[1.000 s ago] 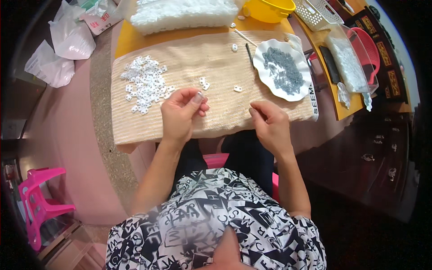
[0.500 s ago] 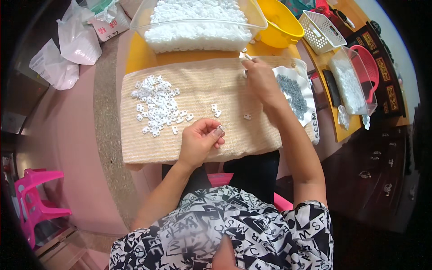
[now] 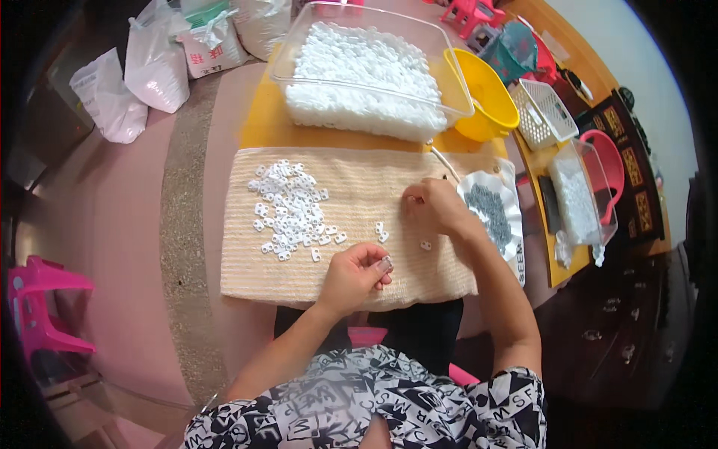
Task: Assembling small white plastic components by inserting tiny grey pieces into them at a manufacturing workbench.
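My left hand (image 3: 356,277) is closed in a pinch on a small white plastic piece (image 3: 387,260) over the near edge of the striped beige cloth (image 3: 359,179). My right hand (image 3: 441,206) hovers over the cloth's right part, beside the white plate (image 3: 514,243) of small grey pieces (image 3: 488,212). Its fingers are curled together; whatever they hold is too small to make out. On the cloth's left lies a loose pile of white two-holed plastic pieces (image 3: 290,213). A few more white pieces (image 3: 381,232) lie between my hands, and a single one (image 3: 425,245) sits below my right hand.
Beyond the cloth stands a clear tub (image 3: 359,127) heaped with white pieces, next to a yellow basin (image 3: 490,112). A white stick (image 3: 446,162) lies at the cloth's far edge. White basket (image 3: 540,116) and another clear tub (image 3: 583,194) are on the right; filled bags (image 3: 157,78) stand far left.
My right hand has come back from the cloth's far edge toward its middle, leaving the white stick there. My left hand keeps its pinch. The whole view has shifted, showing more beyond the table.
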Demonstrator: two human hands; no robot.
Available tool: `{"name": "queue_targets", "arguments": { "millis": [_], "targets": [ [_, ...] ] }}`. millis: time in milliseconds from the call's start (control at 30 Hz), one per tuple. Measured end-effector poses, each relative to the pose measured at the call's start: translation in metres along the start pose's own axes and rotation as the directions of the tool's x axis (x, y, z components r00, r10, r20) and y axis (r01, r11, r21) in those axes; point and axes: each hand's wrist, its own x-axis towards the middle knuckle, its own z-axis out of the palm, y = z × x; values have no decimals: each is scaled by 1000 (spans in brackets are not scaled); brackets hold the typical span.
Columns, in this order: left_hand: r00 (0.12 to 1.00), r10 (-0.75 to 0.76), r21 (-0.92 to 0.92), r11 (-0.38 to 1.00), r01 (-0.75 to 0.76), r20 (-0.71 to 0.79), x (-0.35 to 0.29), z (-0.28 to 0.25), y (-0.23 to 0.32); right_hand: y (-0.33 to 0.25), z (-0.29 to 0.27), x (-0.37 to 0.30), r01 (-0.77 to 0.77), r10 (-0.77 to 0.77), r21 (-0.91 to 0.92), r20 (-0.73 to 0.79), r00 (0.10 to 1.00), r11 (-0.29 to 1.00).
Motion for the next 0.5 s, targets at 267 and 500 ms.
{"name": "queue_targets", "arguments": {
  "millis": [267,500],
  "targets": [
    [998,-46,-16,999,46,-32,-9,-6,6,-52,-140,99,195,-247,-185,-320,915,963],
    [996,-89,41,995,88,10,-5,-5,-7,-3,-76,232,77,-56,-333,72,996,940]
  ]
}}
